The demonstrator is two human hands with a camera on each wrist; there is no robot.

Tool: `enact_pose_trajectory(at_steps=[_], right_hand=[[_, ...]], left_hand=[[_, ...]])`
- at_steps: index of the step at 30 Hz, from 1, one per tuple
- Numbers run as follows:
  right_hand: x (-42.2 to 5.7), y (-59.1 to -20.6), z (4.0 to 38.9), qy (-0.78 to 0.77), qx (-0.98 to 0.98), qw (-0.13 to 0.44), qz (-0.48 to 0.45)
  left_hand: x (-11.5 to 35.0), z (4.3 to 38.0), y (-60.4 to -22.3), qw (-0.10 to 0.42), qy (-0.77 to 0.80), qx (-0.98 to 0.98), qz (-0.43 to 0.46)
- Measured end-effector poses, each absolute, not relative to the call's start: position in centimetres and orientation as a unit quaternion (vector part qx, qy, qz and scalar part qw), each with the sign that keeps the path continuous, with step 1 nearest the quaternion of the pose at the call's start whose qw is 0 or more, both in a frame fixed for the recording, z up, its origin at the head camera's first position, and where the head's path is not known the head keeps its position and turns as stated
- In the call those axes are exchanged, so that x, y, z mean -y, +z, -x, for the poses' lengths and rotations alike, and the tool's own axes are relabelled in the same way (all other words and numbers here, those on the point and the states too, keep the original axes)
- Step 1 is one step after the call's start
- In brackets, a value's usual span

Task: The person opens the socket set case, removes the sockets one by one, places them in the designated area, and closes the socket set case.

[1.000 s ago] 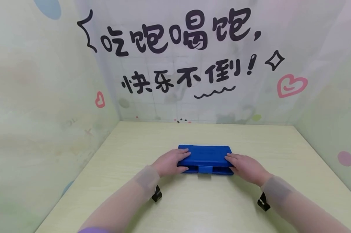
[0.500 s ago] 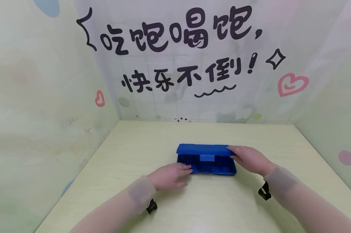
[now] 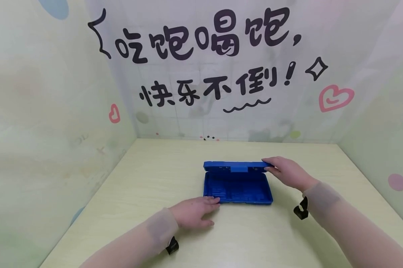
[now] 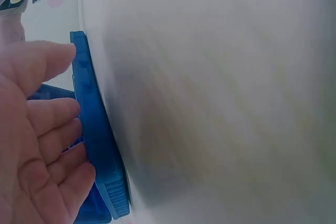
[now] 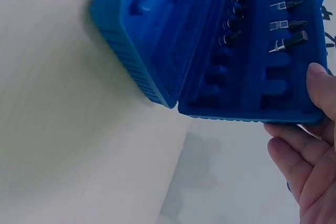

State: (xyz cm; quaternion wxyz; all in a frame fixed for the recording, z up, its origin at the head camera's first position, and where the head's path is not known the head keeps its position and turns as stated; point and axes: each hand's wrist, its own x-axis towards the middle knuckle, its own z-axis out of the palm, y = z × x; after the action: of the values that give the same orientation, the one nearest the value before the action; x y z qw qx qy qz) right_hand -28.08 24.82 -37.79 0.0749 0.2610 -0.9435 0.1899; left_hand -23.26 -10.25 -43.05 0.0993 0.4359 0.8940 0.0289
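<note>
A blue plastic screwdriver bit case (image 3: 243, 190) rests on the table with its lid (image 3: 218, 166) raised and tilted back. My right hand (image 3: 290, 172) pinches the lid's right corner between thumb and fingers. In the right wrist view, rows of metal screwdriver bits (image 5: 286, 6) sit in slots inside the lid, some slots bare. The bottom half shows moulded recesses. My left hand (image 3: 194, 212) lies with extended fingers on the case's front left corner. In the left wrist view its fingertips touch the front wall (image 4: 100, 129). A latch tab (image 3: 239, 169) hangs from the lid's front edge.
The pale wooden table (image 3: 161, 163) runs back to a printed cloth wall (image 3: 194, 123) with black lettering. Similar cloth panels stand at the left and right sides. A black strap clip (image 3: 172, 245) hangs beneath the left wrist, another beneath the right.
The lid has swung up and back from nearly closed, lifted by my right hand. My left hand has come off the lid and lowered toward the case's front edge.
</note>
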Motion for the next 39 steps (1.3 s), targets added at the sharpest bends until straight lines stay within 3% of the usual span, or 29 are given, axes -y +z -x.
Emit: enact_pose_trajectory(at_steps=[22, 39], right_hand=[[-24.5, -39.1, 34.0, 0.451, 0.889, 0.011, -0.071], [-24.2, -42.6, 36.1, 0.474, 0.88, -0.041, -0.001]], left_hand=[[11.4, 21.7, -41.9, 0.138, 0.109, -0.872, -0.456], [11.4, 21.3, -41.8, 0.132, 0.116, -0.848, -0.499]])
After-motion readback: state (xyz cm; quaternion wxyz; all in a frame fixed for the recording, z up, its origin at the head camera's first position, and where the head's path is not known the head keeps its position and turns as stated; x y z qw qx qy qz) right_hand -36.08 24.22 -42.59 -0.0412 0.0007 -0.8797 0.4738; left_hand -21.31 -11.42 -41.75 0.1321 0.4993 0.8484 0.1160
